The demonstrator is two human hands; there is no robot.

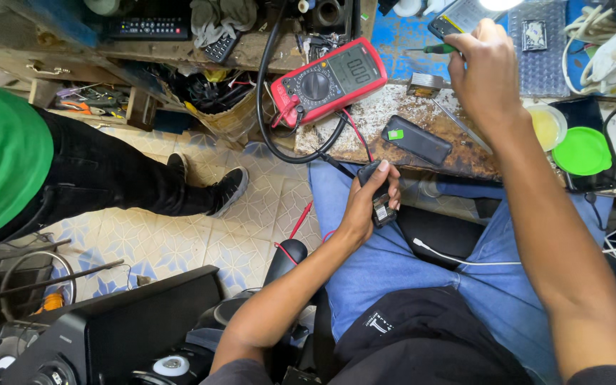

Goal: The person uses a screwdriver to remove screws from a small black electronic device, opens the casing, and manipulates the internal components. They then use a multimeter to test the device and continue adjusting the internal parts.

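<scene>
Underfoot, a patterned tile floor (180,235) runs between black speakers (108,335) at the lower left and a worn, paint-flecked workbench (393,121) across the top. Another person in a green top (1,157) and black trousers stands at the left, one shoe (228,189) near the bench's left corner. On the bench's front left corner sits a red multimeter (329,80), its black cable (269,121) looping down over the edge; a dark phone (416,140) lies just right of it near the front edge, and a green lid (582,151) rests toward the right end. The left hand (368,203) hovers over the blue-jeaned lap, fingers curled tight around a small black adapter (381,210). The right hand (486,71) reaches up over the bench, closed around a green-handled screwdriver (438,48).
</scene>
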